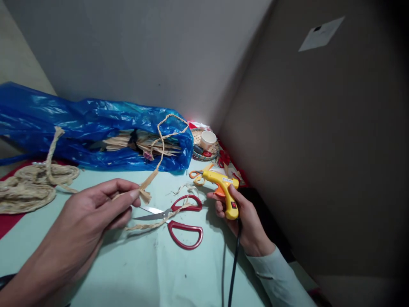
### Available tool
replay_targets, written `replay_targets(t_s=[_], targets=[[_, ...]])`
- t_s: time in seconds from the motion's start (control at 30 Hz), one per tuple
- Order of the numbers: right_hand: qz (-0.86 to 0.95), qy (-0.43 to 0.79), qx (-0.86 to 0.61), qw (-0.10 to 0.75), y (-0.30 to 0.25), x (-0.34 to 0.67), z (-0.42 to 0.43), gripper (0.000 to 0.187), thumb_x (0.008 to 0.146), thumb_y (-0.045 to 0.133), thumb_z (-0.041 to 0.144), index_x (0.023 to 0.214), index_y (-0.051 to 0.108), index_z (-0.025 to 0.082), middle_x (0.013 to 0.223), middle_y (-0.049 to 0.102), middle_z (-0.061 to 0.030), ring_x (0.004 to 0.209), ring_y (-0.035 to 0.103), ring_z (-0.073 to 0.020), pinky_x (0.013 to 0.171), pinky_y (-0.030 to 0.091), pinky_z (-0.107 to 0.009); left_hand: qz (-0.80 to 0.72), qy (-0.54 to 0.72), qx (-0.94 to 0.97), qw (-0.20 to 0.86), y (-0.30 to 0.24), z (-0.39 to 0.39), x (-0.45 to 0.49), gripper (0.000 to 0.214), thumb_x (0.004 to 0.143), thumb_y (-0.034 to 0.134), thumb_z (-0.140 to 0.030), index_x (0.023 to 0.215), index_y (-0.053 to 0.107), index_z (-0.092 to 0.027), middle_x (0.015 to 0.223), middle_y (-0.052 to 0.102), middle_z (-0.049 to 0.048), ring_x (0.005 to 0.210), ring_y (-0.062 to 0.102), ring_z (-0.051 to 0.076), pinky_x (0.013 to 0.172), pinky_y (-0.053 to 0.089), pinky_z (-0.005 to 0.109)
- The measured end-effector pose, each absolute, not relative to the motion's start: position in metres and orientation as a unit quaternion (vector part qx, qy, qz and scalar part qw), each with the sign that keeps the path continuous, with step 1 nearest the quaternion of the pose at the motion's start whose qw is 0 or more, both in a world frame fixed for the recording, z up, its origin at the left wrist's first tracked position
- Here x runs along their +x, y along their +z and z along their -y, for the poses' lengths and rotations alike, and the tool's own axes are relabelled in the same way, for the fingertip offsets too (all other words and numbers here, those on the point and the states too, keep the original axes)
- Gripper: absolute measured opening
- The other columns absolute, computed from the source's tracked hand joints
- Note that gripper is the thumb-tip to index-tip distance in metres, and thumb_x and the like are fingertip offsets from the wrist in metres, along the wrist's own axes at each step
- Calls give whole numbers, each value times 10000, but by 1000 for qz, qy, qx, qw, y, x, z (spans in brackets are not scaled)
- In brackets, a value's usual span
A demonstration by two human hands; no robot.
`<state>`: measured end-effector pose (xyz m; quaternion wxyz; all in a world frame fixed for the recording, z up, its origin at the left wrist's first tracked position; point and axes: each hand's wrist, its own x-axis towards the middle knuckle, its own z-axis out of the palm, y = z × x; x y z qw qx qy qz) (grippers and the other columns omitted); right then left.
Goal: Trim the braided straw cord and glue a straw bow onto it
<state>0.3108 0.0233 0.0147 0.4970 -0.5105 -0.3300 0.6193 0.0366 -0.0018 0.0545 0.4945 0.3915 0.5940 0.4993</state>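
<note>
My left hand (96,213) pinches the frayed end of a braided straw rope (161,147) between thumb and fingers; the rope loops upward in front of the blue bag. My right hand (243,217) grips a yellow hot glue gun (223,187) by its handle, nozzle pointing left, its black cord (234,260) running toward me. Red-handled scissors (179,219) lie open on the pale green table (143,273) between my hands, with another short piece of braid lying across them.
A blue plastic bag (79,123) of straw strips lies along the back. Coiled straw rope (28,185) sits at the left. Orange-handled scissors (196,175) and a woven tray (204,149) with a white cup (208,139) stand near the corner. A brown wall closes the right.
</note>
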Motion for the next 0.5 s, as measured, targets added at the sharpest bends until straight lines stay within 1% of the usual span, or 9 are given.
replay_targets(t_s=[0.1, 0.2, 0.27, 0.33, 0.4, 0.43, 0.5], targets=[[354, 621, -525, 462, 7, 309, -26, 531, 868, 562, 588, 781, 732, 93, 589, 571, -43, 480, 448, -101, 431, 355, -211, -568, 483, 384, 545, 59, 5, 41, 176, 754, 778, -359, 811, 712, -206, 648, 572, -51, 532, 383, 65, 454, 307, 121], [404, 597, -546, 428, 4, 308, -26, 593, 852, 528, 659, 744, 709, 105, 633, 596, -55, 471, 456, -94, 407, 307, -209, -557, 489, 386, 550, 63, 7, 42, 211, 733, 791, -383, 790, 702, -200, 624, 539, -52, 532, 355, 71, 452, 289, 124], [447, 566, -563, 404, 4, 309, -25, 649, 869, 451, 705, 766, 701, 115, 637, 605, -59, 487, 494, -111, 426, 334, -222, -552, 489, 390, 552, 64, 8, 42, 239, 722, 793, -405, 780, 696, -194, 602, 520, -52, 521, 329, 71, 445, 264, 128], [493, 522, -585, 378, 5, 312, -25, 684, 878, 380, 734, 786, 690, 130, 606, 603, -54, 511, 542, -143, 481, 399, -253, -549, 487, 394, 554, 64, 10, 42, 253, 724, 790, -420, 784, 695, -193, 605, 529, -47, 518, 325, 72, 448, 256, 132], [538, 453, -618, 352, 8, 317, -24, 639, 867, 404, 732, 728, 654, 161, 576, 587, -44, 525, 558, -171, 521, 421, -284, -547, 483, 395, 558, 64, 11, 42, 249, 732, 786, -419, 806, 696, -199, 655, 578, -35, 530, 348, 73, 461, 271, 136], [558, 407, -638, 340, 10, 320, -24, 595, 858, 444, 718, 670, 620, 182, 556, 565, -35, 514, 539, -175, 513, 397, -288, -546, 479, 396, 561, 63, 12, 42, 247, 740, 781, -420, 820, 696, -203, 669, 590, -33, 536, 361, 75, 467, 279, 138], [592, 304, -676, 316, 15, 325, -21, 505, 849, 533, 637, 567, 525, 218, 508, 486, -10, 476, 460, -167, 493, 306, -286, -545, 476, 398, 564, 63, 13, 42, 233, 756, 773, -415, 827, 692, -207, 683, 598, -35, 543, 374, 76, 473, 287, 140]])
